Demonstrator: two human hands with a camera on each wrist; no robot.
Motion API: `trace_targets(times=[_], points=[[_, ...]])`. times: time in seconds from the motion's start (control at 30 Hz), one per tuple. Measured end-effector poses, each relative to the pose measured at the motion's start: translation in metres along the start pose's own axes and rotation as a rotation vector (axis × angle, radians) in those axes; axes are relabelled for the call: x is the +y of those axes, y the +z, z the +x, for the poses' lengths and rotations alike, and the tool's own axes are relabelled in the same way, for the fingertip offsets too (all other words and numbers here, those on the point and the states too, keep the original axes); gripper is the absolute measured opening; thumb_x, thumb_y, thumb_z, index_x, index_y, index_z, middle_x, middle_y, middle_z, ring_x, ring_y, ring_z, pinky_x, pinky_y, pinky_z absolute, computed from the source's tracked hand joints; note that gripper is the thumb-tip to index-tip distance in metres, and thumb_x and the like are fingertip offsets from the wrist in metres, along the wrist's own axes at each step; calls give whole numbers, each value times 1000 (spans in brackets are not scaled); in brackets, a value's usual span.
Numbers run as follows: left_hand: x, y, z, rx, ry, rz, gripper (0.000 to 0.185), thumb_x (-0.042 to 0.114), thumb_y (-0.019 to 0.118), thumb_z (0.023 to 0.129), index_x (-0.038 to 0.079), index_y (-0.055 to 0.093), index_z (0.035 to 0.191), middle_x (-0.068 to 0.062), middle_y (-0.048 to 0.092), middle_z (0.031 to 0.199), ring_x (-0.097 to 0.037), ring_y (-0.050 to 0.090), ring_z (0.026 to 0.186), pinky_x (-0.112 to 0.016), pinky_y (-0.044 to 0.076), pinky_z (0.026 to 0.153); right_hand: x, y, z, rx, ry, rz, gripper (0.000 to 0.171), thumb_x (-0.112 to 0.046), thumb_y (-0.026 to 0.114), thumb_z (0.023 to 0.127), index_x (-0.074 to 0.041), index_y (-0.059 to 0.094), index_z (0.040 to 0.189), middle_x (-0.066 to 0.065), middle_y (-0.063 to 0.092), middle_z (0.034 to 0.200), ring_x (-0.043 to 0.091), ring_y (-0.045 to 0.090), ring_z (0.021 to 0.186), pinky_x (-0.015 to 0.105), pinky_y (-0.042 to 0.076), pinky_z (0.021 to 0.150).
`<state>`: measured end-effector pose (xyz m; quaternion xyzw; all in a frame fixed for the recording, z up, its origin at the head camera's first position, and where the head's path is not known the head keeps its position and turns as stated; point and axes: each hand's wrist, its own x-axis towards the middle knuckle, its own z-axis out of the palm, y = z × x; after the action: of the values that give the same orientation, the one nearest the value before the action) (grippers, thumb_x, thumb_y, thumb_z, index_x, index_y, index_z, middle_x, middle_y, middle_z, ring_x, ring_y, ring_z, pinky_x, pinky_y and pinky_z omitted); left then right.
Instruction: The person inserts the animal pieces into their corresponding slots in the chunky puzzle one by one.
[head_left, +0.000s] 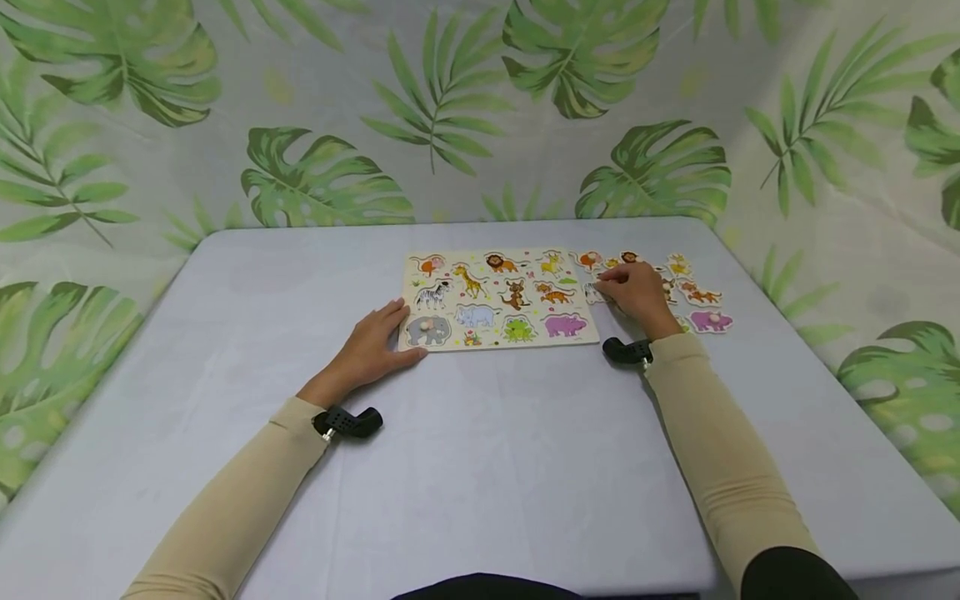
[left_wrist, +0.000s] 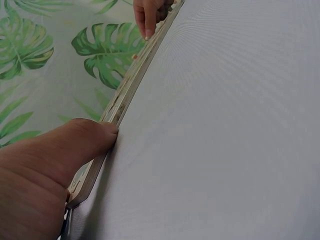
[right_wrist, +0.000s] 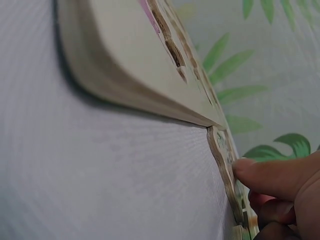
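A wooden animal puzzle board lies on the table. My left hand rests at its near left corner, fingers along the left edge and thumb against the front edge; the left wrist view shows this thumb on the rim. An elephant piece with a knob sits in the board beside that hand. Just past the board's right edge, my right hand pinches a zebra piece. In the right wrist view this piece lies flat against the board's corner, with the thumb on it and the other fingers curled.
Loose animal pieces lie right of the board, around and partly behind my right hand: a hippo, a tiger, a deer, a lion and others. A white cloth covers the table. A leaf-print curtain hangs behind.
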<state>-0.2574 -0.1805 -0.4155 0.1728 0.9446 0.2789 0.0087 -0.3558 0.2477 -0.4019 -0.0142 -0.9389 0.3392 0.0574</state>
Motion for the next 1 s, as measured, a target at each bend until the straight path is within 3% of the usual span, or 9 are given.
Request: trace_targets(times=[0.6, 1.0], points=[[-1, -1, 1, -7, -2, 7, 87, 45, 69, 85, 0, 30, 150, -15, 22, 158, -39, 16, 144, -52, 13, 117, -4, -2, -2, -8, 2, -16, 29, -24, 63, 95, -1, 69, 112, 19, 62, 104, 29, 52, 91, 40, 44, 75], [-2, 0, 2, 8, 22, 8, 86, 42, 70, 85, -2, 32, 148, -17, 24, 157, -35, 18, 145, -49, 12, 118, -2, 0, 1, 7, 24, 1, 28, -25, 63, 94, -3, 69, 111, 16, 62, 100, 27, 51, 84, 35, 43, 65]])
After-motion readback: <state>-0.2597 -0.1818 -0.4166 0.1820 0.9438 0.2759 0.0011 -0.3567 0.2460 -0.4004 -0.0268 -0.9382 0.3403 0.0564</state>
